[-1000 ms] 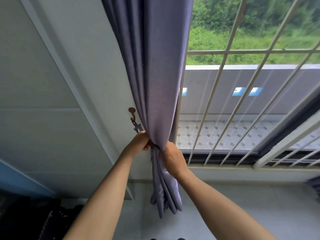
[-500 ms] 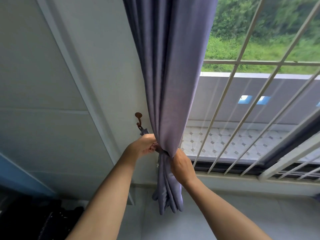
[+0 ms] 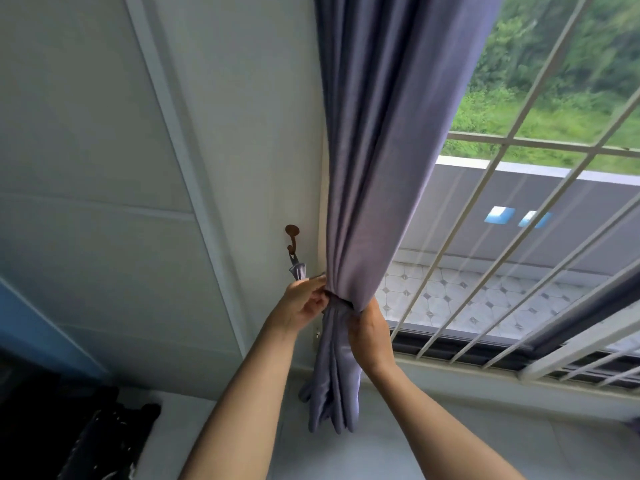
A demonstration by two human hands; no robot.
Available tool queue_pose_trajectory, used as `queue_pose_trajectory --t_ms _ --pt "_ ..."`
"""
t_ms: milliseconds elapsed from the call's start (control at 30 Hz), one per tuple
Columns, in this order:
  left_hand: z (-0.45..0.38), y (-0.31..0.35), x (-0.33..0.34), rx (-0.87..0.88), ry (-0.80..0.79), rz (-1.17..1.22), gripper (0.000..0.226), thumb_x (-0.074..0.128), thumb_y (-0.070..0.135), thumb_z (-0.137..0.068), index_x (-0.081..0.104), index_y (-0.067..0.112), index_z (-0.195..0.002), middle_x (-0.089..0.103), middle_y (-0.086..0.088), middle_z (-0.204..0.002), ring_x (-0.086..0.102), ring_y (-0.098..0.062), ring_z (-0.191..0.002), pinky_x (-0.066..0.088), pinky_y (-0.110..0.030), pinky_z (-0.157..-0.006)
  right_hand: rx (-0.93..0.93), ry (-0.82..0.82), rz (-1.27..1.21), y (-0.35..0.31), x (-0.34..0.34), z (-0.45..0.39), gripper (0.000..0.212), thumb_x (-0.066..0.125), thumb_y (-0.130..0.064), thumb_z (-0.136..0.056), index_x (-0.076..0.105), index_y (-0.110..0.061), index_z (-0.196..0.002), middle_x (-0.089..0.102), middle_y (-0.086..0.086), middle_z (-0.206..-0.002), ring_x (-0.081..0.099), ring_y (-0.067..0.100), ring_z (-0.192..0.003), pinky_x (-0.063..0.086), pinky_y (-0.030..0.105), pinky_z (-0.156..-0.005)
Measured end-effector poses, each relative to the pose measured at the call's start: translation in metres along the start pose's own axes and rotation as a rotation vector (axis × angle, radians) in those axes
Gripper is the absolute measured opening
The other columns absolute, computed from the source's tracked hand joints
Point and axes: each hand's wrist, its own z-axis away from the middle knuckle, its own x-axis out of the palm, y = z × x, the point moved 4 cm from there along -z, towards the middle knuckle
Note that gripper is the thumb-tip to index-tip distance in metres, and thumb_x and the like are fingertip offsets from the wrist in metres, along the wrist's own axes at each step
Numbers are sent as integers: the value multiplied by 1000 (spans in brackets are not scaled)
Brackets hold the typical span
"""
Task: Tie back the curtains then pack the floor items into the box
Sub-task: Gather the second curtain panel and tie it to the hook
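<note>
A grey-purple curtain [image 3: 388, 140] hangs beside the window, gathered into a narrow bunch at waist height. A matching tieback band [image 3: 337, 302] wraps the bunch; its far end [image 3: 298, 270] hangs from a brown wall hook [image 3: 292, 239]. My left hand [image 3: 301, 306] pinches the band at the bunch's left side. My right hand [image 3: 369, 336] grips the gathered curtain just below the band on the right. The curtain's tail [image 3: 330, 393] hangs loose under both hands.
A white barred window grille [image 3: 519, 237] fills the right side, with a sill [image 3: 485, 372] below it. A white panelled wall [image 3: 138, 168] is on the left. Dark objects [image 3: 90, 434] lie on the floor at the lower left.
The view has shifted so the curtain and hands sit further right and lower. The bunch looks more tightly cinched, and the band is now visible around it.
</note>
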Motion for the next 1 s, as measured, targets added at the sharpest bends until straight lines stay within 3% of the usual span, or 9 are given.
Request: queue_pose_trajectory --t_ms 167,233,300,433,500,567,667,833,1000 --pt "3 -14 -4 109 12 248 11 77 1 -67 71 7 -74 57 -3 -59 49 -8 -48 42 -16 -47 52 2 49 5 6 -2 32 46 5 -87 50 -7 -117 52 -3 -83 47 22 -69 35 30 -59" --pt "8 -19 -9 138 -30 283 41 81 6 -62 64 14 -99 59 -1 -62 50 -7 -49 42 -17 -46 44 11 73 6 8 -1 29 48 4 -88 50 -5 -116 51 -1 -80 48 27 -68 36 34 -57" --pt "14 -25 -13 189 -61 314 56 74 0 -69 54 19 -118 62 -1 -70 49 -6 -50 41 -17 -48 29 17 85 8 10 0 27 50 2 -90 51 -4 -116 51 -2 -83 52 29 -71 38 36 -59" --pt "23 -34 -22 209 -8 428 34 68 -6 -70 51 18 -87 55 0 -58 47 -8 -45 41 -19 -47 -15 -11 92 7 13 2 29 51 1 -90 50 -1 -119 52 -2 -88 50 25 -71 37 32 -60" --pt "28 -35 -18 183 -55 435 16 71 3 -76 61 16 -75 54 2 -58 48 -6 -47 42 -17 -49 9 -20 80 7 12 2 32 51 1 -91 47 -2 -123 53 -1 -87 48 23 -70 35 30 -60" --pt "31 -36 -17 135 -46 452 6 71 17 -80 70 12 -83 62 2 -68 54 -5 -54 48 -17 -54 21 -18 86 10 11 1 32 50 1 -91 49 -4 -122 52 -3 -88 49 22 -71 33 27 -61" --pt "34 -39 -19 49 -39 433 22 69 25 -75 76 13 -94 68 1 -79 59 -5 -61 53 -18 -60 18 -26 103 13 10 0 30 49 -1 -91 55 -6 -120 51 -7 -93 53 22 -76 31 19 -62" --pt "44 -30 -21 6 -120 337 14 68 19 -78 78 17 -88 63 3 -65 56 -6 -56 51 -19 -58 44 16 56 2 8 1 28 50 4 -89 47 2 -117 49 -2 -91 46 21 -71 26 19 -56" --pt "44 -31 -33 3 -146 306 25 83 23 -66 71 17 -87 54 2 -69 55 -8 -57 51 -24 -63 70 44 -64 -10 18 8 27 49 -11 -85 47 -10 -112 56 -2 -93 47 12 -68 32 16 -54"
